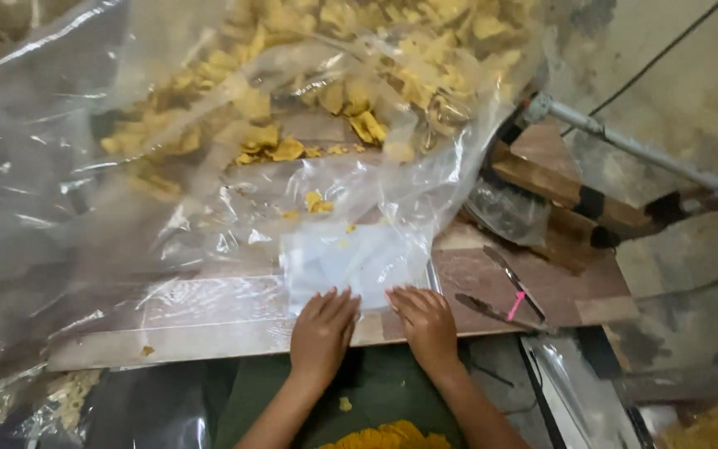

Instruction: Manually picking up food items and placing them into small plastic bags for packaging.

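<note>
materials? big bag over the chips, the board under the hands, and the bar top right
Big bag: thin clear plastic film, by its glossy wrinkles and the chips showing through. Board under the left hand and right hand: looks like wood or laminate, brownish, matte, pale edge. Bar: probably metal tube, grey, dull sheen, partly wrapped in dark tape.

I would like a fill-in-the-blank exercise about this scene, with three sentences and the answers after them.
1. Both hands, the left hand and the right hand, rest flat on a ____ board.
2. The chips in the big clear plastic bag are ____ in colour.
3. The scissors lie to the ____ of the right hand.

Missing words: wooden; yellow; right
</note>
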